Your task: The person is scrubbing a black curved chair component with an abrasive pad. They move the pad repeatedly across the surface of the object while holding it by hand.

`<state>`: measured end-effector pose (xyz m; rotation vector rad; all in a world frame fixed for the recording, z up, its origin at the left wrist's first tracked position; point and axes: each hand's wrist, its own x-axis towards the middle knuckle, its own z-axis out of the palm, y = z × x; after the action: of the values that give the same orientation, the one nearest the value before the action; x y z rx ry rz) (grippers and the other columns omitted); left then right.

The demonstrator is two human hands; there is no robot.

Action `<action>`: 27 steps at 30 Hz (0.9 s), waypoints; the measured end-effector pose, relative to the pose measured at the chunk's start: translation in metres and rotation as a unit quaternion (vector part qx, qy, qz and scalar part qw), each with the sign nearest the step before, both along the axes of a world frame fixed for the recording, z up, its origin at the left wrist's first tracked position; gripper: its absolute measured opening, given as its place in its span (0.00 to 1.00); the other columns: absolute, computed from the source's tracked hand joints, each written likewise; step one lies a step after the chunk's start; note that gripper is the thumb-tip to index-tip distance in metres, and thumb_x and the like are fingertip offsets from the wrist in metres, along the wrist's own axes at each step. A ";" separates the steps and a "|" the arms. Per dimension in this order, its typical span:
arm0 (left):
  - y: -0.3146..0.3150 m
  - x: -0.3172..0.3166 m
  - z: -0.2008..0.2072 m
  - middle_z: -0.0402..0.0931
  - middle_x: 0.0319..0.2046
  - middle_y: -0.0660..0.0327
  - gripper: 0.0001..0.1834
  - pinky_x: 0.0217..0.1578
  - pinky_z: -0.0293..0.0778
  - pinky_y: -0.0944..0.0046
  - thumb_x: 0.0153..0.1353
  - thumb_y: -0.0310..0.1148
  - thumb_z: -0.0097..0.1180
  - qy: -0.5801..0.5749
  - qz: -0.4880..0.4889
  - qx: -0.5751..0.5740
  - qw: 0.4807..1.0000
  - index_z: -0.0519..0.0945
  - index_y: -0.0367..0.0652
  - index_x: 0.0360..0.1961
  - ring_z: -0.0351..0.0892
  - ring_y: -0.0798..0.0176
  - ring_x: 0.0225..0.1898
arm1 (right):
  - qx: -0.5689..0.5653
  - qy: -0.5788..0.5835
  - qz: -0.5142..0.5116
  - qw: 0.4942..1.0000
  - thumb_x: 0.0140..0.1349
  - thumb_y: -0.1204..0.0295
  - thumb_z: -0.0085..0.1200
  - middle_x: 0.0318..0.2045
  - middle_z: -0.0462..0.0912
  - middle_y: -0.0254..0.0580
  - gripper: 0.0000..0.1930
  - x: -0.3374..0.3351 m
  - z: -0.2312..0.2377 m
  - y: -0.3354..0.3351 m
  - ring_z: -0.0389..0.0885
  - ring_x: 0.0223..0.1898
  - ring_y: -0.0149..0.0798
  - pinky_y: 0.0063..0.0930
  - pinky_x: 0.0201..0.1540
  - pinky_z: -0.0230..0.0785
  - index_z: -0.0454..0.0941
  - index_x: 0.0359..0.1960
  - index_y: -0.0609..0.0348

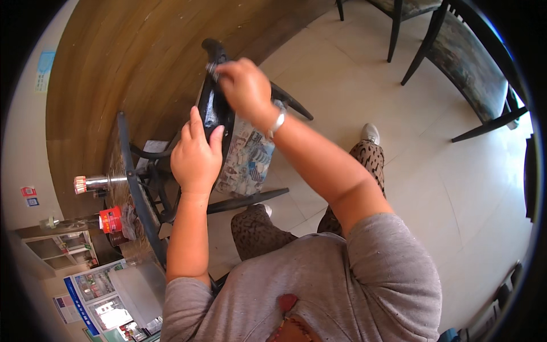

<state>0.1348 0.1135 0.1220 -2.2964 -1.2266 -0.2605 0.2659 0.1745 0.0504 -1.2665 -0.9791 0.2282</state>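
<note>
Touching black chair point(211, 108), left hand point(196, 157), palm hidden, right hand point(246, 88) blurred, grip unclear

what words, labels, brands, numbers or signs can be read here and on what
None is readable.
Blue-and-white wall sign: too small.
Red sticker, blue sticker: too small.
Lower-left white notice: too small.
Red container: too blurred.
Patterned chair seat: any lettering too blurred.

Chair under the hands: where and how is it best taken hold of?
Probably by the black rail of the chair, at its near end, from the left: it is long and looks narrow enough for a hand to straddle. The left hand is there, thumb and forefinger spread; the right hand is near the far end.
</note>
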 end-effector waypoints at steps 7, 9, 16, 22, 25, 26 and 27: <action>0.005 -0.009 0.000 0.76 0.42 0.50 0.36 0.34 0.74 0.55 0.60 0.59 0.41 -0.062 -0.042 -0.049 0.996 0.68 0.39 0.55 0.78 0.48 0.37 | 0.116 0.016 0.075 0.990 0.45 0.74 0.57 0.29 0.73 0.38 0.11 -0.054 -0.031 -0.092 0.75 0.32 0.45 0.33 0.30 0.70 0.80 0.34 0.49; 0.003 -0.008 0.000 0.76 0.42 0.50 0.46 0.31 0.75 0.56 0.51 0.70 0.38 -0.031 -0.044 -0.022 0.998 0.67 0.37 0.56 0.78 0.48 0.36 | 0.090 0.019 0.066 0.994 0.46 0.73 0.57 0.29 0.74 0.38 0.11 -0.049 -0.021 -0.083 0.75 0.32 0.45 0.33 0.30 0.70 0.80 0.34 0.48; -0.003 0.005 0.002 0.75 0.42 0.51 0.58 0.29 0.75 0.57 0.35 0.77 0.43 0.029 -0.002 -0.012 1.000 0.64 0.36 0.57 0.78 0.47 0.35 | 0.048 0.021 0.046 0.998 0.46 0.73 0.58 0.27 0.75 0.36 0.08 -0.003 0.008 -0.020 0.76 0.32 0.43 0.34 0.32 0.70 0.83 0.30 0.49; 0.005 -0.009 0.001 0.76 0.37 0.48 0.60 0.30 0.76 0.57 0.37 0.79 0.37 -0.027 -0.054 -0.017 0.998 0.66 0.32 0.54 0.79 0.48 0.32 | 0.173 -0.071 0.083 0.979 0.39 0.78 0.60 0.31 0.74 0.39 0.14 -0.037 -0.032 -0.073 0.76 0.31 0.43 0.32 0.29 0.70 0.81 0.33 0.52; 0.005 -0.011 0.004 0.77 0.38 0.46 0.56 0.32 0.75 0.54 0.44 0.78 0.31 -0.094 -0.066 -0.063 0.991 0.65 0.34 0.56 0.79 0.45 0.35 | 0.212 -0.111 0.120 0.964 0.41 0.75 0.59 0.29 0.74 0.38 0.13 -0.061 -0.035 -0.097 0.75 0.29 0.44 0.32 0.26 0.69 0.81 0.32 0.46; 0.005 -0.010 0.005 0.77 0.38 0.46 0.56 0.33 0.75 0.54 0.44 0.77 0.30 -0.120 -0.067 -0.075 0.988 0.64 0.35 0.57 0.79 0.44 0.35 | 0.188 -0.095 0.094 0.973 0.41 0.76 0.59 0.29 0.74 0.38 0.13 -0.059 -0.030 -0.096 0.75 0.29 0.44 0.32 0.26 0.69 0.81 0.32 0.46; 0.005 -0.009 0.006 0.78 0.38 0.46 0.55 0.33 0.75 0.54 0.45 0.77 0.29 -0.147 -0.069 -0.086 0.983 0.64 0.36 0.58 0.79 0.44 0.36 | 0.164 -0.080 0.069 0.981 0.41 0.76 0.58 0.29 0.74 0.38 0.13 -0.055 -0.024 -0.093 0.75 0.29 0.44 0.33 0.27 0.70 0.81 0.32 0.47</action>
<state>0.1259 0.1180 0.1279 -2.5663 -1.2738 -0.5808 0.2106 0.0816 0.0263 -0.9263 -1.1911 0.0662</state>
